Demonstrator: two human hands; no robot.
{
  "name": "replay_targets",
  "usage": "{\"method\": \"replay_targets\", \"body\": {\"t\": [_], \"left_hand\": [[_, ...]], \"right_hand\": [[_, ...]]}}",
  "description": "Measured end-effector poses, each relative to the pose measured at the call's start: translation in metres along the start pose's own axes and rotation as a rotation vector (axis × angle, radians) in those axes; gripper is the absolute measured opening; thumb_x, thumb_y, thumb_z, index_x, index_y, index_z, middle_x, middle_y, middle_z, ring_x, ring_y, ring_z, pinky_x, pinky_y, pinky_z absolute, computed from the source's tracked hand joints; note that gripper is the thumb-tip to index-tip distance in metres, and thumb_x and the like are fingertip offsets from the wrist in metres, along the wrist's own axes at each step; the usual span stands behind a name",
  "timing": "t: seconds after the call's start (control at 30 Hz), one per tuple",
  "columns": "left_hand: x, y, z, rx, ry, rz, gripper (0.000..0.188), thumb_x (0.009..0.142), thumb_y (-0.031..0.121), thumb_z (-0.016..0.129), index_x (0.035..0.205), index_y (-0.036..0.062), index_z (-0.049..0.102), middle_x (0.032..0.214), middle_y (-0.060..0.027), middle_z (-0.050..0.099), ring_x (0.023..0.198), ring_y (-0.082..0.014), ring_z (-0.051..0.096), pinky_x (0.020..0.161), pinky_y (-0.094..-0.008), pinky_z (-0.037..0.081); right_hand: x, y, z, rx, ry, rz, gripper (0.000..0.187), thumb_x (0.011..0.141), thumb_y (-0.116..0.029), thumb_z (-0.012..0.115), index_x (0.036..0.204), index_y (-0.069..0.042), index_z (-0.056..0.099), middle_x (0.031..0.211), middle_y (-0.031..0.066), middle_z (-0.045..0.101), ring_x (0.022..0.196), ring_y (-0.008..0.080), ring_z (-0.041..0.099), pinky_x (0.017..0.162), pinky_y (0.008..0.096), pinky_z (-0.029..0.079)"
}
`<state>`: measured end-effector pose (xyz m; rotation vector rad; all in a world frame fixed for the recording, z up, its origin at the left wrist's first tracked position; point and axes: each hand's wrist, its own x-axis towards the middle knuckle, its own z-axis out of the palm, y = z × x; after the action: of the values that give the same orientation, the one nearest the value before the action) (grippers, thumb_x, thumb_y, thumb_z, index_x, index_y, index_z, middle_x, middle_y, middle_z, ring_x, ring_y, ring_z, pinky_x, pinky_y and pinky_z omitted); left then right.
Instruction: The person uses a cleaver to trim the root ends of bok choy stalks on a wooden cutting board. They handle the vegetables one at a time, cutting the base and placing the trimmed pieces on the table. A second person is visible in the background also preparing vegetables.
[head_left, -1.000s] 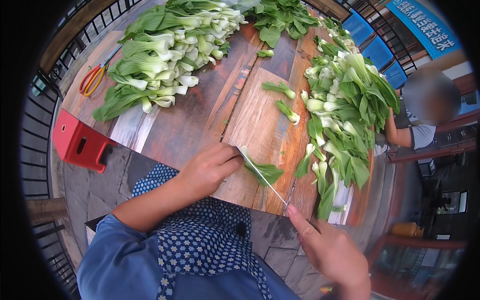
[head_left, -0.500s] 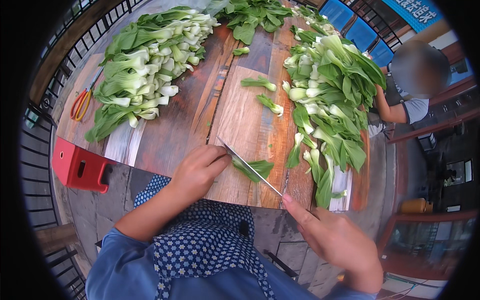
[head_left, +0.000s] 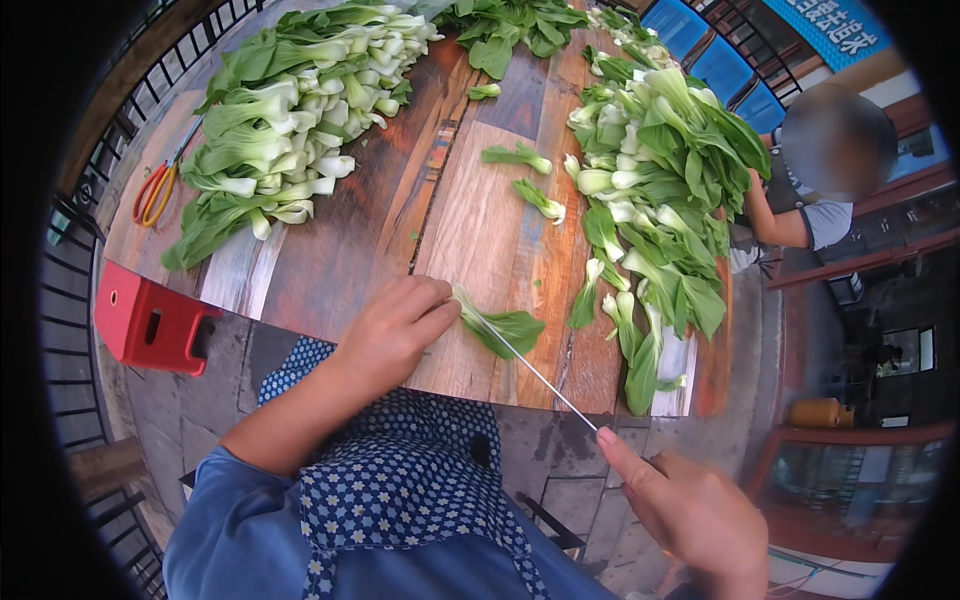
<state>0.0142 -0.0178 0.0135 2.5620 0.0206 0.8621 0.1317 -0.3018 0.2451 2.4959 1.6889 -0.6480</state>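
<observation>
My left hand (head_left: 397,325) rests near the table's front edge, its fingers closed on the pale stem end of a small bok choy (head_left: 515,330). The green leaf of that bok choy spreads to the right on the wood. My right hand (head_left: 690,505) grips a knife with a long thin blade (head_left: 548,382); its handle is hidden in the fist. The blade slants up and left across the bok choy, with its tip close to my left fingers. Beyond them lie two loose bok choy pieces, one (head_left: 517,157) behind the other (head_left: 538,200).
Piled bok choy lines the left (head_left: 290,130) and right (head_left: 660,180) of the wooden table (head_left: 370,220); more greens (head_left: 510,35) sit at the back. Scissors (head_left: 158,190) lie far left. A red stool (head_left: 150,325) stands beside the table. Another person (head_left: 790,215) is at the right side.
My right hand has drawn the knife back toward me and to the right, so its tip has left the spot beyond my left fingers. More of the bok choy's pale stem shows.
</observation>
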Motion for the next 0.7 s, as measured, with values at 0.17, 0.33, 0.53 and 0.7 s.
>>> {"method": "replay_targets", "body": {"t": [0.17,0.33,0.53,0.7], "left_hand": [[0.005,0.002,-0.006,0.085,0.015,0.042,0.022,0.083,0.01,0.063,0.102,0.0,0.068,0.128,-0.0129,0.068,0.118,-0.0314,0.065,0.1,-0.0439,0.051],[0.006,-0.001,-0.004,0.081,-0.021,0.045,0.018,0.084,0.011,0.062,0.098,0.002,0.067,0.131,-0.0119,0.069,0.122,-0.0288,0.064,0.104,-0.0441,0.049],[0.005,-0.002,-0.001,0.057,-0.011,0.041,0.02,0.083,0.009,0.063,0.101,0.0015,0.069,0.129,-0.0123,0.071,0.119,-0.0303,0.067,0.102,-0.0447,0.05],[0.005,-0.001,-0.003,0.059,-0.014,0.034,0.02,0.083,0.009,0.063,0.101,0.0015,0.069,0.129,-0.0127,0.071,0.118,-0.0306,0.067,0.102,-0.045,0.05]], "right_hand": [[0.0,0.004,0.006,-0.003,0.023,-0.014,0.074,0.087,-0.005,0.075,0.156,-0.023,0.054,0.07,0.0106,0.054,0.056,0.0328,0.058,0.055,0.0454,0.049],[-0.003,0.002,0.005,-0.022,0.034,-0.002,0.073,0.087,-0.004,0.075,0.155,-0.024,0.055,0.07,0.01,0.053,0.056,0.0328,0.057,0.054,0.0456,0.049],[-0.015,0.006,0.006,-0.018,0.041,0.005,0.073,0.087,-0.004,0.075,0.154,-0.023,0.055,0.069,0.0102,0.053,0.058,0.0328,0.057,0.055,0.0454,0.048],[-0.023,0.009,0.006,0.046,0.018,0.042,0.074,0.086,-0.003,0.075,0.155,-0.022,0.054,0.071,0.011,0.055,0.06,0.0333,0.058,0.056,0.0455,0.048]]}}
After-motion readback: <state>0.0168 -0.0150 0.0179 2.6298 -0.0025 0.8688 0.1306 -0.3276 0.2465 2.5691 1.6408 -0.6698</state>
